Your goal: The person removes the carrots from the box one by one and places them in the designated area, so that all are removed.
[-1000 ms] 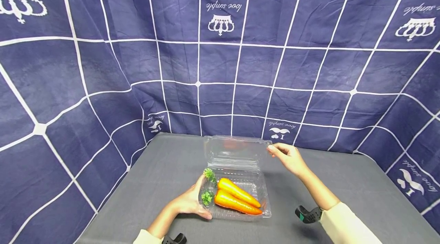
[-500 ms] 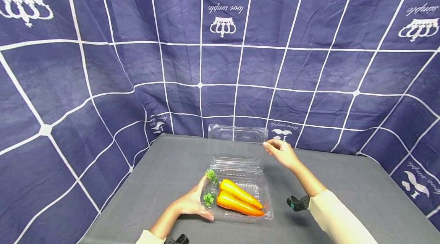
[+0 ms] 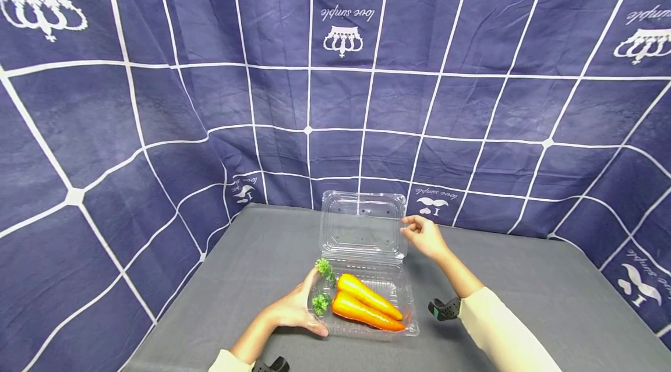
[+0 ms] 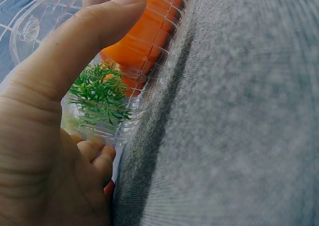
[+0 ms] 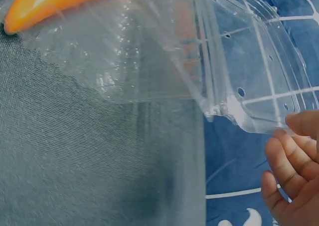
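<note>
A clear plastic clamshell container (image 3: 369,329) lies on the table in the head view, its hinged lid (image 3: 362,232) standing up at the back. Inside rest two orange carrots (image 3: 362,311), side by side with leafy green tops (image 3: 320,304) to the left. My left hand (image 3: 296,307) grips the container's left end, thumb at the front side and fingers towards the back. In the left wrist view its thumb (image 4: 94,34) lies along the clear wall. My right hand (image 3: 427,238) pinches the lid's right edge between thumb and fingers, also seen in the right wrist view.
A grey cloth covers the table (image 3: 251,267). Behind it and at both sides hangs a dark blue curtain (image 3: 272,98) with white grid lines, close behind the raised lid. Black bands (image 3: 444,309) sit at the wrists.
The lid has swung up from leaning back to nearly upright. My right hand has moved slightly left with its edge. My left hand keeps its grip on the container, and the carrots lie as before.
</note>
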Tool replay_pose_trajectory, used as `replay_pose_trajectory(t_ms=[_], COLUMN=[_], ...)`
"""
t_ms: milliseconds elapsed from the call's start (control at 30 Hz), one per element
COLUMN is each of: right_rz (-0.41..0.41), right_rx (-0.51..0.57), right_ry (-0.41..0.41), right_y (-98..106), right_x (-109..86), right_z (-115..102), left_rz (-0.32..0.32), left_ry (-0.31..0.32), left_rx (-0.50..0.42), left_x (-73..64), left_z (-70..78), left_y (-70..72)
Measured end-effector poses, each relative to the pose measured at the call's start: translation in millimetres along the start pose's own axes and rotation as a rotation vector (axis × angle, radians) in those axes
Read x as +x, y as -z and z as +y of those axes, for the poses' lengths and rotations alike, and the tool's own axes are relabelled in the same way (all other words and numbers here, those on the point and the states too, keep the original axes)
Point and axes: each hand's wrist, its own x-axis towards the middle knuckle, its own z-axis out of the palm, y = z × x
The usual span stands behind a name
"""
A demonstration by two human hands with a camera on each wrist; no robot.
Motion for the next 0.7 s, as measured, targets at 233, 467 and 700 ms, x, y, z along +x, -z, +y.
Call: replay_pose_trajectory(t_ms=[233,467,700], right_rz=[0.010,0.003,-0.014], right_rx=[-0.034,0.007,-0.045], right_ry=[-0.065,-0.110,-0.163], right_y=[-7.7,-14.0,-23.3], right_x=[-0.8,-4.3,-9.8], right_z=[10.3,21.0,29.4], left_rz=[0.004,0.010,0.003], left_ry=[-0.020,0.010,0.028], left_rx=[0.005,0.046,0.001], left_x=[3.8,5.3,2.2], left_z=[-0.3,-0.7,-2.1], left_y=[2.4,0.9,-0.8])
